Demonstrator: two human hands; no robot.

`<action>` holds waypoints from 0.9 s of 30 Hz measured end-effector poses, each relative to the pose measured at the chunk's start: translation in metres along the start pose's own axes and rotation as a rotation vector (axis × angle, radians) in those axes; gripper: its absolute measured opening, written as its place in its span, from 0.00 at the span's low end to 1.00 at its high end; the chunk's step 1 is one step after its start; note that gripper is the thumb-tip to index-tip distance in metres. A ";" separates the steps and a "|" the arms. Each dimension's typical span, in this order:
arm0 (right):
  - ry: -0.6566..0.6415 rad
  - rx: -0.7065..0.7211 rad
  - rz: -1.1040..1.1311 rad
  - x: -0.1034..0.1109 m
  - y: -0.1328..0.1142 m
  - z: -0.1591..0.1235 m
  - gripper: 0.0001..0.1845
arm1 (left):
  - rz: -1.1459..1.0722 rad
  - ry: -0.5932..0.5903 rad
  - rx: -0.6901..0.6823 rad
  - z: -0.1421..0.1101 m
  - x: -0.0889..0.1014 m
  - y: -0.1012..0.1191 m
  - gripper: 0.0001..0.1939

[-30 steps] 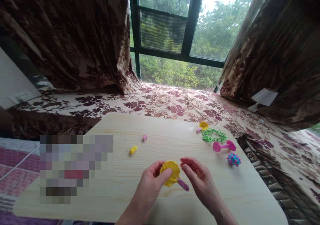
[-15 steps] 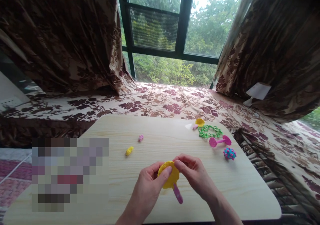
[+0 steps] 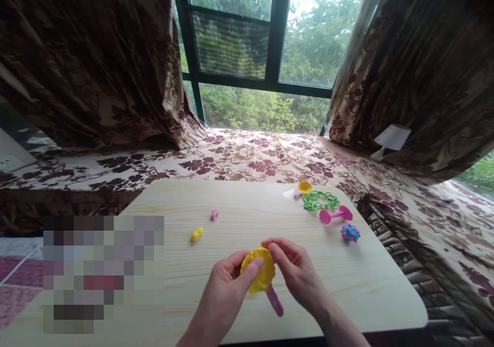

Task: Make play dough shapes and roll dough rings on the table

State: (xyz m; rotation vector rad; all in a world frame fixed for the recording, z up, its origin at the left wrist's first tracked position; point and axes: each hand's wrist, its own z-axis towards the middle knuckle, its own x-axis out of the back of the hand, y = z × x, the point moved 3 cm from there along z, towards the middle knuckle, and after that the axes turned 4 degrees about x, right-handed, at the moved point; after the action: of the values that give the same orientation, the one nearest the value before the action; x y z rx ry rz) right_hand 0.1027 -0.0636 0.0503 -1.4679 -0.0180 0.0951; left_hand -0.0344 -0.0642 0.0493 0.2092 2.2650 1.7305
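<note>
Over the near middle of a light wooden table (image 3: 370,280), both my hands hold a yellow ridged disc (image 3: 258,270) with a pink-purple stem (image 3: 275,300) pointing down toward me. My left hand (image 3: 227,293) grips the disc's left side, thumb across its face. My right hand (image 3: 295,272) pinches the disc's upper right edge with its fingertips. Both hands are closed on it.
A small yellow piece (image 3: 196,233) and a small pink piece (image 3: 214,213) lie left of centre. At the far right lie a yellow cap (image 3: 304,186), a green chain (image 3: 319,201), a pink dumbbell-shaped piece (image 3: 335,214) and a blue-pink spiky ball (image 3: 350,232). A floral-covered window seat lies beyond.
My right hand has closed in from just beside the disc and now pinches its upper right edge. The stem has swung from pointing right to pointing down toward me.
</note>
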 end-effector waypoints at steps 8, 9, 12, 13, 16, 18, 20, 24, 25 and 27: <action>0.169 0.374 -0.408 0.009 -0.020 -0.014 0.05 | -0.101 0.171 -0.009 0.003 0.009 0.001 0.19; 0.225 0.469 -0.500 0.009 -0.023 -0.016 0.07 | -0.122 0.196 -0.008 0.001 0.009 0.002 0.18; 0.203 0.644 -0.760 0.001 -0.024 -0.022 0.14 | -0.290 0.102 0.005 -0.003 0.000 0.004 0.16; 0.162 0.665 -0.816 -0.002 -0.023 -0.024 0.15 | -0.353 0.058 0.013 -0.004 -0.004 0.004 0.16; 0.075 0.663 -0.827 -0.006 -0.023 -0.026 0.15 | -0.449 0.040 0.047 -0.004 -0.008 0.001 0.15; 0.116 0.595 -0.723 0.001 -0.025 -0.025 0.13 | -0.459 0.055 0.078 -0.002 -0.006 -0.003 0.14; 0.223 0.452 -0.584 0.013 -0.026 -0.020 0.10 | -0.452 0.050 0.101 -0.001 -0.004 -0.007 0.15; 0.118 0.081 -0.290 0.023 -0.018 -0.008 0.12 | -0.421 0.003 0.118 -0.001 -0.005 -0.008 0.16; 0.048 0.009 -0.211 0.021 -0.014 -0.007 0.13 | -0.418 -0.012 0.120 -0.002 -0.006 -0.007 0.16; -0.020 -0.078 -0.075 0.017 -0.009 -0.007 0.15 | -0.417 -0.031 0.125 -0.002 -0.009 -0.004 0.16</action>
State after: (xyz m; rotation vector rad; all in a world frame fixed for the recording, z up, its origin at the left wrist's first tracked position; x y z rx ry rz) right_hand 0.1206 -0.0703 0.0576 -1.5421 -0.0936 0.0480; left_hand -0.0258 -0.0701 0.0468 -0.1976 2.1992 1.3649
